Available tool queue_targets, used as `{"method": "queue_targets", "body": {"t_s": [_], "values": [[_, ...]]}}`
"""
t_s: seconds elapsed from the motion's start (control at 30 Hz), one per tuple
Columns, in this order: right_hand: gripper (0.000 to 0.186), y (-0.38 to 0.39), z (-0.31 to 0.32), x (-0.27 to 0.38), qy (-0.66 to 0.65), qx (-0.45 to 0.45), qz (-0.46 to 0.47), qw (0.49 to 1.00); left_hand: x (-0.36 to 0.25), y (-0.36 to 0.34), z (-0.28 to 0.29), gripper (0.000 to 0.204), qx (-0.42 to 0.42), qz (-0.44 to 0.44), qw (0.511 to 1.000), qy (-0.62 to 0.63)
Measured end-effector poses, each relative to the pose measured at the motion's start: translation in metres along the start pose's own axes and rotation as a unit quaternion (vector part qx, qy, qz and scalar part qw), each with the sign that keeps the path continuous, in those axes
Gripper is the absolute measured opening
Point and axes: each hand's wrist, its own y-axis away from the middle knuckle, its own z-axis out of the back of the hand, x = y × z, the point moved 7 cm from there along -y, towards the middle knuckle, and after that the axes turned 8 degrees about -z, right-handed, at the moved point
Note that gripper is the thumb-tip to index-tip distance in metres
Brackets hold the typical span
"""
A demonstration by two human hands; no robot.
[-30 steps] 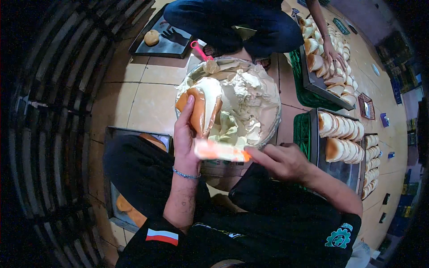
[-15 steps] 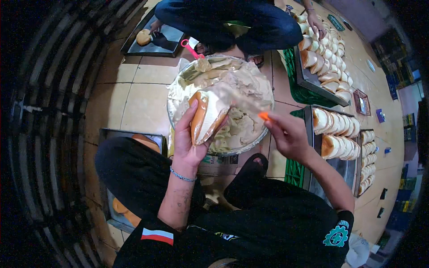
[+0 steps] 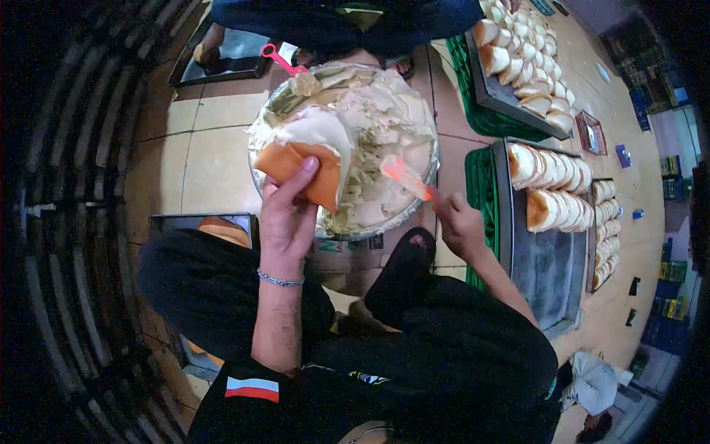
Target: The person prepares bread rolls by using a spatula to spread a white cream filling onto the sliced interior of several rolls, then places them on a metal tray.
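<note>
My left hand point(image 3: 290, 222) grips a brown bread bun point(image 3: 325, 174), thumb across its crust. White cream point(image 3: 318, 127) coats the bun's far side, over a wide round basin point(image 3: 373, 231) filled with pale cream point(image 3: 396, 111). In my right hand point(image 3: 460, 226) is the handle of an orange spatula point(image 3: 407, 177). Its blade is smeared with cream and slightly blurred, above the basin's right part. A pink-handled tool point(image 3: 279, 59) rests at the basin's far left rim, its end in the cream.
Trays of cream-filled buns stand on the right, one far tray point(image 3: 510, 111) and one nearer tray point(image 3: 543, 274), by green crates point(image 3: 481, 185). Another tray point(image 3: 240, 220) with buns lies by my left knee. Across the basin sits another person point(image 3: 355, 29), beside a dark tray point(image 3: 222, 78).
My left hand has turned the bun, so its brown crust now faces me instead of the creamed opening. The spatula has come lower and away from the bun. The whole view has shifted slightly.
</note>
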Motion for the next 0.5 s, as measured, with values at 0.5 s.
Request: {"method": "queue_targets", "body": {"t_s": [0.5], "values": [[0.031, -0.022, 0.060, 0.049, -0.351, 0.059, -0.303, 0.884, -0.016, 0.010, -0.033, 0.067, 0.083, -0.316, 0.896, -0.301]]}}
